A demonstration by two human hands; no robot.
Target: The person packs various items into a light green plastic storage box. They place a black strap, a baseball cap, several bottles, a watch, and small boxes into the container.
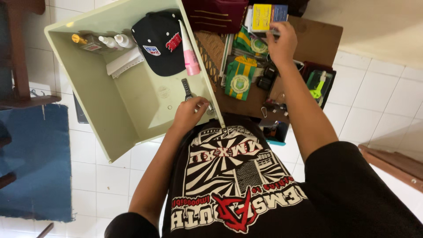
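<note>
My left hand grips the near edge of a pale green plastic drawer and holds it tilted up. Inside the drawer lie a black cap, a pink and white tube, small bottles, a folded white paper and a dark wristwatch. My right hand reaches forward over the brown table and closes on a yellow and blue box.
On the table sit green and yellow pennants, a dark red cloth, small black items and a green tool in a dark case. A blue mat covers the white tiled floor at left. A wooden frame stands at right.
</note>
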